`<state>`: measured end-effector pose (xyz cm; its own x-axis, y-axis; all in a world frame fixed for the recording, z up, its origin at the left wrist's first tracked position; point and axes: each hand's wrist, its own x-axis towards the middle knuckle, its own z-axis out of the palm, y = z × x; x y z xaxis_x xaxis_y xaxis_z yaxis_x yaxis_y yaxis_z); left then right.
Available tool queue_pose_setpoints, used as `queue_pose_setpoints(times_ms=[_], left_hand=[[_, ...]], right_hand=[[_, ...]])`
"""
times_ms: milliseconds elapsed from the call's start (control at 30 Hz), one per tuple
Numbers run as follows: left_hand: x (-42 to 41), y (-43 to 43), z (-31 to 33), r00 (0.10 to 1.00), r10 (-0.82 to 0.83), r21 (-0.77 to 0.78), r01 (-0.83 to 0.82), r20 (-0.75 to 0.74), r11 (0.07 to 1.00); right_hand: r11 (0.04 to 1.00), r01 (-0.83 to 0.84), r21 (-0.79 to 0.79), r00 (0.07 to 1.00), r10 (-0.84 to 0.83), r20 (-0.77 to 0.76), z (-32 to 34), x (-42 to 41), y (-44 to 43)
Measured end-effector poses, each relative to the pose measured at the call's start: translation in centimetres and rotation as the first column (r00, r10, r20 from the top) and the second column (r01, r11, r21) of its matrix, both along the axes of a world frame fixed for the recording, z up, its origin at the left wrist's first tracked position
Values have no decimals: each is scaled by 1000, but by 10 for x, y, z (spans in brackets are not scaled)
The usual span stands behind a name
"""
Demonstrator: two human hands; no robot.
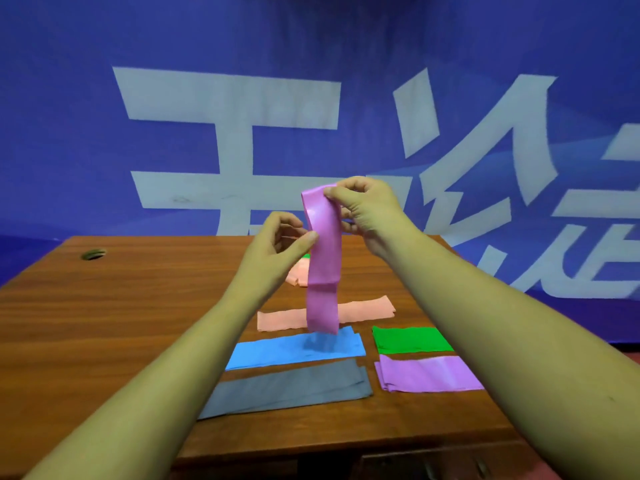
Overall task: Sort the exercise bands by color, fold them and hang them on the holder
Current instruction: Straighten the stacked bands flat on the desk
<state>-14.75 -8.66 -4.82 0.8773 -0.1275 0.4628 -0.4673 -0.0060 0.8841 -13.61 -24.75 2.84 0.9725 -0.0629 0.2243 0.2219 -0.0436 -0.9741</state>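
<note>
A pink-purple exercise band [323,271] hangs doubled over above the wooden table [121,323]. My right hand [367,209] pinches its top fold. My left hand [280,242] touches its left edge with thumb and fingertips, a little lower. Flat on the table lie a peach band [284,320], a blue band [277,351], a grey band [287,389], a folded green band [412,339] and a folded purple band [426,372]. Another peach band [298,275] lies behind my left hand, with a green scrap showing at its top. No holder is in view.
A round cable hole [92,253] sits near the table's far left corner. A blue banner with large white characters [228,140] hangs right behind the table. The table's front edge runs along the bottom of the view.
</note>
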Motion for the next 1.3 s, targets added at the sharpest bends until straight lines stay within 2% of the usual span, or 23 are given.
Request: queue_pose_setpoints(times_ms=[67,167,300,367,433,500,567,667,800,900,967,1033,1067,1100,1133,1167,1233,1300], left_hand=[[-7,-12,-6,999,-29,99,31,-18,995],[-11,-25,-18,998,11,271,6,-61,963],[-13,-37,-27,991,-28,249,59,-127,967],[-14,-42,-26,990,23,237,11,-142,971],[-13,-46,-27,992,103,324,-72,-78,943],[-10,-47,-26,994,110,393,-96,-13,915],[-12,-48,-26,998,50,344,-32,-44,938],[-19,-50,-17,995,-58,166,70,-75,984],[-22,-47,9,999,-37,-16,36,-28,999],[-17,-42,30,1000,-25,-57,26,4,998],[-15,-41,43,999,-27,-42,29,36,999],[-15,-43,55,998,-14,-34,16,63,999],[-15,-43,60,997,-1,-26,4,77,1000],[-14,-44,65,996,15,-14,-14,84,1000],[-13,-44,68,996,33,-1,-33,88,999],[-13,-44,71,995,45,9,-46,85,999],[-11,-44,75,995,58,37,-61,79,997],[-11,-43,76,995,59,72,-65,84,995]], right_hand=[[999,39,-8,999,-39,-1,6,-5,-6],[996,90,-13,996,-90,-13,14,-10,-14],[992,89,92,994,-82,-78,18,-16,-22],[985,100,142,990,-85,-110,19,-17,-27],[980,101,170,988,-79,-134,20,-18,-33],[979,101,179,986,-75,-148,19,-18,-37],[977,110,185,985,-82,-153,18,-16,-41],[980,145,133,979,-122,-165,12,-11,-49],[985,168,45,954,-151,-260,1,-10,-60],[996,85,21,925,-71,-372,-5,-13,-67],[992,44,-119,897,-91,-433,-5,-18,-68],[923,98,-371,907,-236,-348,-3,-18,-69],[867,173,-468,928,-303,-218,-1,-16,-69],[832,245,-499,946,-317,-64,2,-15,-69],[848,259,-462,962,-267,48,7,-16,-68],[903,197,-381,980,-171,103,12,-19,-67],[963,-4,-269,988,46,151,23,-30,-62],[924,-54,-379,971,136,194,28,-36,-59]])
